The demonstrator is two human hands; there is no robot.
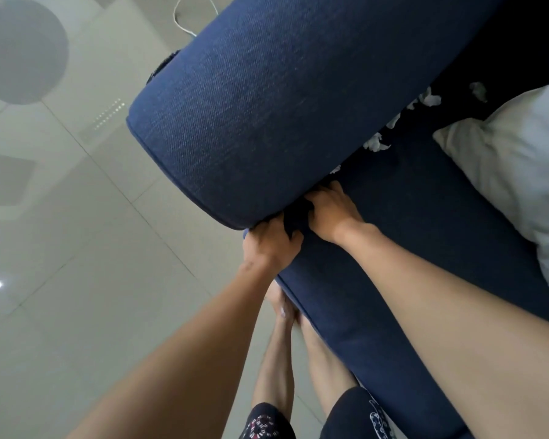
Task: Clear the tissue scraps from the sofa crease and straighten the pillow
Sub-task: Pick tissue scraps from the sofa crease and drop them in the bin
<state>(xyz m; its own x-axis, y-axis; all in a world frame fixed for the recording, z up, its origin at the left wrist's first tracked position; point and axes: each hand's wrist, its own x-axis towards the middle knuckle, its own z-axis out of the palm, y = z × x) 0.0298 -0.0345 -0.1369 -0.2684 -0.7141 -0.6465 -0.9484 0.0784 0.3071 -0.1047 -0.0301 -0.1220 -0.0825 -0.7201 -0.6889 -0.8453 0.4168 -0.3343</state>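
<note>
The blue sofa armrest fills the upper middle, with the blue seat cushion beside it. White tissue scraps lie along the crease between them; more scraps sit farther up the crease. A white pillow lies crooked on the seat at the right. My left hand is at the front corner of the armrest, fingers curled against the fabric. My right hand has its fingers pushed into the near end of the crease. What the fingers hold is hidden.
Pale tiled floor spreads to the left. A white cable loops on the floor behind the armrest. My bare legs stand against the sofa's front edge.
</note>
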